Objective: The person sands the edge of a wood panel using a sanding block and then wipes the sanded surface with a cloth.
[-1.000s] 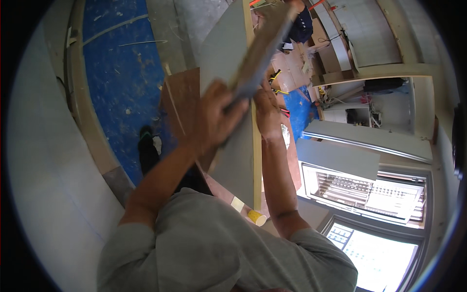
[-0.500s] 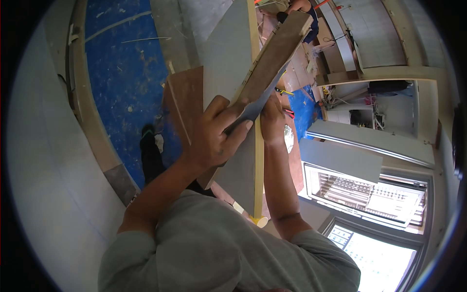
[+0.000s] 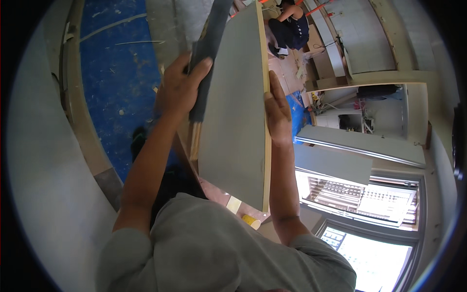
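A long wooden strip (image 3: 195,138) with a dark grey sheet (image 3: 203,87) round it, which looks like sandpaper, stands tilted at the left edge of a grey panel. My left hand (image 3: 181,87) is closed round the strip and sheet, thumb pressed on the dark face. The grey panel (image 3: 233,112), with a pale yellowish edge, lies lengthwise in front of me. My right hand (image 3: 279,114) grips its right edge, fingers pointing away from me along it; the underside of that grip is hidden.
Blue floor covering (image 3: 119,87) lies at the left beside a white wall (image 3: 44,170). A yellow roll (image 3: 251,222) sits below the panel's near end. Another person (image 3: 291,29) crouches at the far right. An open cabinet (image 3: 369,107) and windows (image 3: 360,199) line the right side.
My left hand has swung the wrapped strip left and turned it, so its dark face shows. My right hand has left the strip and moved to the panel's right edge.
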`<state>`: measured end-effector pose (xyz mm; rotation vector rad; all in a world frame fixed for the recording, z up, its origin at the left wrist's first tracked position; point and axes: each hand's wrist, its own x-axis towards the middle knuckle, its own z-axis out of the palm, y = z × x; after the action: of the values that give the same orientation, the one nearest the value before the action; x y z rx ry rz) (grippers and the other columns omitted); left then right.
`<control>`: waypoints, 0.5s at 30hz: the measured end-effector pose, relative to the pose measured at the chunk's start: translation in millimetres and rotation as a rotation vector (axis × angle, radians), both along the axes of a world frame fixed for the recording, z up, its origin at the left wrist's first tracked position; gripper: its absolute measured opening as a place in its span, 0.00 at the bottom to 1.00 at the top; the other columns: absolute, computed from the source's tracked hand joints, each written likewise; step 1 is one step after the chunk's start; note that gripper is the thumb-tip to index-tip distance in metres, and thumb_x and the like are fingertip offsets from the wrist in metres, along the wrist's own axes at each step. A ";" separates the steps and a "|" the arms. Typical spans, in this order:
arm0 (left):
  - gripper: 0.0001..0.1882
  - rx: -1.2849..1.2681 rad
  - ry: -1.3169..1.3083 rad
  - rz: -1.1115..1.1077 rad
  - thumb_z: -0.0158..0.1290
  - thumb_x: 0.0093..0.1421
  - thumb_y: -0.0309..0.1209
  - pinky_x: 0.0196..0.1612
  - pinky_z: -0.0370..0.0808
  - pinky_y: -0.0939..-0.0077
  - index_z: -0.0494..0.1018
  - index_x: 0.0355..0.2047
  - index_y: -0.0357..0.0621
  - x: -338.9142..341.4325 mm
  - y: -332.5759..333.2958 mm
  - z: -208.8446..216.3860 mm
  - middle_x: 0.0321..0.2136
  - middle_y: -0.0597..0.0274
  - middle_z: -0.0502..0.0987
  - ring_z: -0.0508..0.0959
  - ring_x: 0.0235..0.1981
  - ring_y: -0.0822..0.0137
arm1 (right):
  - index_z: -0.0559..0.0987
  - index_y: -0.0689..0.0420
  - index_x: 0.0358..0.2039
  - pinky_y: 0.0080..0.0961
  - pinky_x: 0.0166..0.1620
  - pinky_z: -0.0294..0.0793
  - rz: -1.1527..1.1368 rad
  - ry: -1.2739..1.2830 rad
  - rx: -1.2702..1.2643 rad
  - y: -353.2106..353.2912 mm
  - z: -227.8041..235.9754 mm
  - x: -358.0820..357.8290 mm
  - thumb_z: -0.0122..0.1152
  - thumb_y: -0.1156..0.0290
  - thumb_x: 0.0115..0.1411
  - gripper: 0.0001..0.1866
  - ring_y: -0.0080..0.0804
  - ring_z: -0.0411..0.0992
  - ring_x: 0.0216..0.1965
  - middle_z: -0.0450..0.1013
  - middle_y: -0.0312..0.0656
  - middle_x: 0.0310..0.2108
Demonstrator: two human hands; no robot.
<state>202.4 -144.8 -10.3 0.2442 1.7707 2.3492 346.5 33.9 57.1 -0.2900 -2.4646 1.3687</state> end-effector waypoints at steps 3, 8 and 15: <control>0.18 -0.113 0.032 0.001 0.63 0.64 0.42 0.38 0.74 0.71 0.83 0.41 0.36 15.5 -25.0 -30.3 0.28 0.63 0.80 0.78 0.29 0.70 | 0.57 0.76 0.73 0.29 0.71 0.58 -0.045 -0.066 -0.023 -5.7 2.7 -4.6 0.57 0.77 0.64 0.38 0.37 0.61 0.71 0.62 0.57 0.71; 0.15 0.023 0.006 -0.109 0.63 0.64 0.37 0.38 0.74 0.72 0.82 0.43 0.36 32.5 -43.9 -49.7 0.31 0.64 0.79 0.77 0.32 0.72 | 0.59 0.75 0.72 0.29 0.65 0.69 -0.035 -0.117 0.115 1.3 6.5 -37.9 0.58 0.77 0.63 0.38 0.37 0.72 0.62 0.71 0.56 0.64; 0.19 -0.097 0.116 -0.183 0.60 0.67 0.36 0.48 0.74 0.75 0.79 0.52 0.34 25.4 -62.3 -71.6 0.52 0.57 0.77 0.77 0.44 0.72 | 0.70 0.67 0.67 0.25 0.47 0.78 0.001 -0.103 0.186 53.6 3.8 -132.9 0.59 0.72 0.66 0.29 0.26 0.79 0.41 0.82 0.45 0.48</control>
<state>227.8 -207.0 -81.8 0.5147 1.8223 2.1561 213.6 87.5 60.9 -0.3227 -2.6538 1.1406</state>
